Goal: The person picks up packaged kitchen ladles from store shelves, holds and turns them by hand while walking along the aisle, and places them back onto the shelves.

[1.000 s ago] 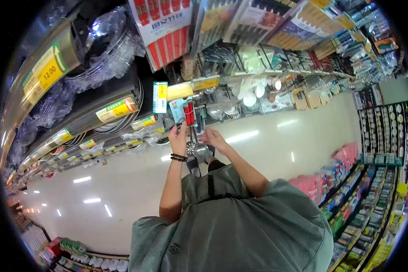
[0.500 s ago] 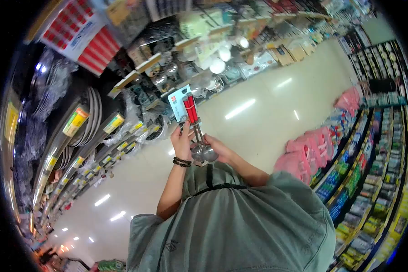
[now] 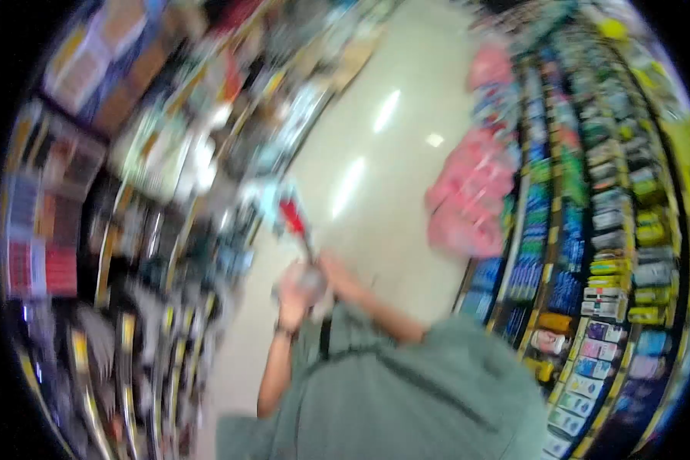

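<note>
A pair of metal ladles with red handles point(image 3: 291, 216) is in front of my body, fixed to a pale blue card point(image 3: 270, 201). Their round bowls point(image 3: 311, 282) point toward me. My left hand point(image 3: 290, 290), with a dark bead bracelet at the wrist, is closed around the bowl end. From the other side, the fingers of my right hand point(image 3: 334, 274) grip the ladles near the shafts. Motion blur smears both hands, so exact finger positions are hard to make out.
Shelves of kitchenware point(image 3: 161, 253) line the left side. On the right stand shelves of small packaged goods point(image 3: 583, 253), with pink plastic-wrapped bundles point(image 3: 474, 195) at their edge. A pale shiny floor point(image 3: 376, 169) runs between them.
My view has swung to the right, so the aisle now runs upward. My left hand has shifted from the shafts down to the bowls. The ladles stay in my hands.
</note>
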The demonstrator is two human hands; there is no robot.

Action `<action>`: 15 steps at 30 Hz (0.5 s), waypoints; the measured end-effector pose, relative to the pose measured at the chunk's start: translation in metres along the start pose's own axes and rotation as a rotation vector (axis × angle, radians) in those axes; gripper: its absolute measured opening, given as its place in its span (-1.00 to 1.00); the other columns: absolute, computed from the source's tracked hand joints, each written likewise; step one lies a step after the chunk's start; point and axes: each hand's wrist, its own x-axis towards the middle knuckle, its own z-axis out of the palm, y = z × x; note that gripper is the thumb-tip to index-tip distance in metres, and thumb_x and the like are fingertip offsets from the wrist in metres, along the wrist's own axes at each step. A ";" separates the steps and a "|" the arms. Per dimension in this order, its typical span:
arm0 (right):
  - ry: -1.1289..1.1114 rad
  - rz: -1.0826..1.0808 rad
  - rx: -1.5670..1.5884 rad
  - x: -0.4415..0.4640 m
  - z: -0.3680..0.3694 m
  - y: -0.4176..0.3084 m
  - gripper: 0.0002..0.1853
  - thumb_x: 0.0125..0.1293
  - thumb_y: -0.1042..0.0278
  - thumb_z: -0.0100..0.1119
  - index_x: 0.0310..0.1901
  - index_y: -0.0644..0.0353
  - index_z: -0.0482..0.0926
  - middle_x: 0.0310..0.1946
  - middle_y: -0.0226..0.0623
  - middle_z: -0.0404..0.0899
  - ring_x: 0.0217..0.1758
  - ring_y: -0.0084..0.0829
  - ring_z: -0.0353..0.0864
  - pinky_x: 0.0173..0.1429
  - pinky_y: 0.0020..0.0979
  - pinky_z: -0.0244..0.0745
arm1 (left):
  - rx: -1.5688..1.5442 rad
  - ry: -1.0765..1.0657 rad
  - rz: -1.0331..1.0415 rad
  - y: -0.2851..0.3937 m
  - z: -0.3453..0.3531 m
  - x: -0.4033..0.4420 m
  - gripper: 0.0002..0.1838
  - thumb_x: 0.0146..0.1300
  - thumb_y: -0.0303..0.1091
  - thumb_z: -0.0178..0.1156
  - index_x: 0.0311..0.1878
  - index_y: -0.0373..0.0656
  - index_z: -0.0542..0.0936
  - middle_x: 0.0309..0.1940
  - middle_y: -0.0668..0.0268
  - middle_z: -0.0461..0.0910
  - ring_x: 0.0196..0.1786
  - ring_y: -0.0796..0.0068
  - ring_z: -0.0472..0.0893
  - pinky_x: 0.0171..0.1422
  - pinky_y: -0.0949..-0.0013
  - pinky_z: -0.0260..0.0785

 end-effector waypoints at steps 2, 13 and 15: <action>0.073 0.055 0.210 -0.017 -0.028 0.000 -0.59 0.54 0.05 -0.28 0.04 0.24 0.41 -0.08 -0.17 0.49 0.08 -0.22 0.44 0.23 -0.18 0.30 | 0.206 -0.022 0.092 -0.007 0.018 0.002 -0.45 0.18 -0.65 0.16 0.27 -0.27 0.31 -0.08 0.24 0.56 -0.18 0.52 0.58 -0.16 0.45 0.48; 0.153 0.285 1.338 -0.053 -0.152 0.028 -0.81 0.46 0.34 -0.15 -0.14 0.14 0.50 -0.40 -0.39 0.48 -0.41 -0.54 0.45 -0.35 -0.49 0.36 | -0.197 -0.428 -0.187 -0.090 0.118 0.048 -0.72 0.36 -0.36 0.05 0.09 -0.18 0.49 -0.17 0.30 0.61 -0.17 0.40 0.60 -0.05 0.33 0.48; 0.299 0.424 1.249 -0.056 -0.160 0.013 -0.78 0.46 0.35 -0.11 -0.01 0.17 0.52 -0.25 -0.31 0.57 -0.28 -0.52 0.56 -0.24 -0.45 0.48 | -0.152 -0.461 -0.446 0.021 0.151 0.033 -0.57 0.31 -0.45 0.16 0.25 -0.10 0.45 -0.15 0.32 0.61 -0.20 0.40 0.61 -0.13 0.41 0.50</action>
